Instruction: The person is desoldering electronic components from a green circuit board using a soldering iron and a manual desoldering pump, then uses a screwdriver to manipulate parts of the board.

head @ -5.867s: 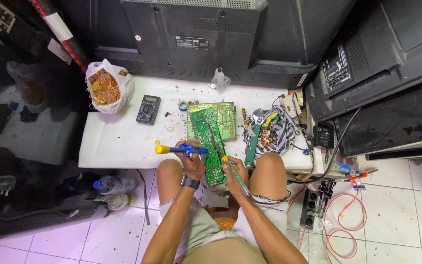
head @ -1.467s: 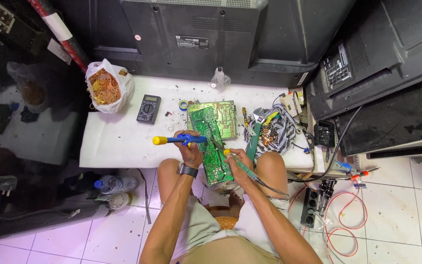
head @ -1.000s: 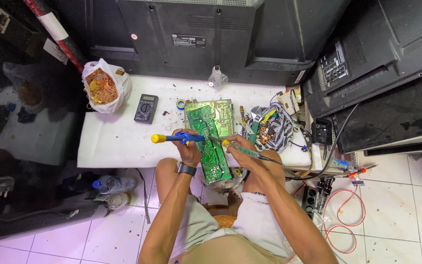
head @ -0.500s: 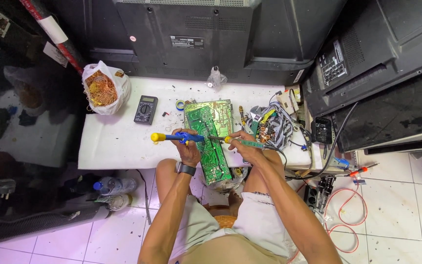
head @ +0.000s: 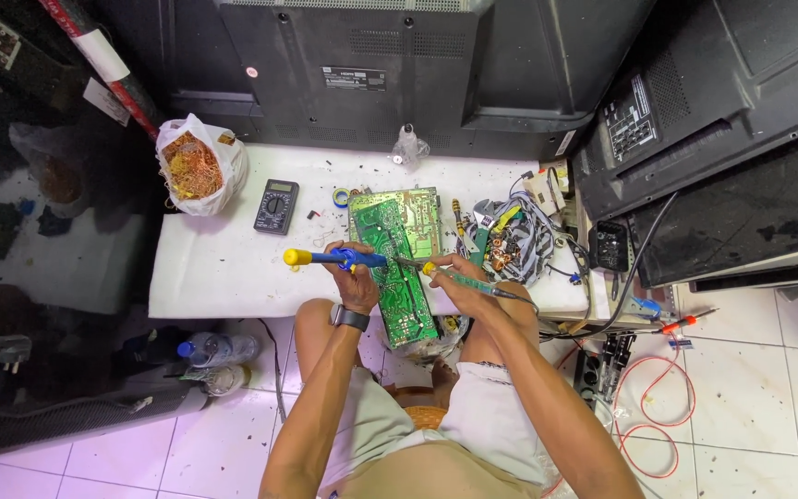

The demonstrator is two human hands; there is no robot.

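My left hand (head: 358,282) grips a blue tool with a yellow end (head: 323,258), held level over a long green circuit board (head: 397,268). The board leans from the white table (head: 223,268) down towards my knees. My right hand (head: 454,275) holds a green-handled soldering iron (head: 465,280), its tip touching the board's upper middle next to the blue tool's tip. A second green board (head: 419,211) lies flat on the table behind. I wear a dark watch on my left wrist.
A black multimeter (head: 276,206) and a white bag of copper wire (head: 194,166) sit at the table's left. A tangle of cables (head: 508,242) lies right. Black television backs (head: 399,65) stand behind and right. Bottles (head: 214,349) and red wire (head: 648,407) lie on the floor.
Both hands moved up from my lap with the tools to the upper part of the long board. The iron tip and the blue tool's tip now meet on it.
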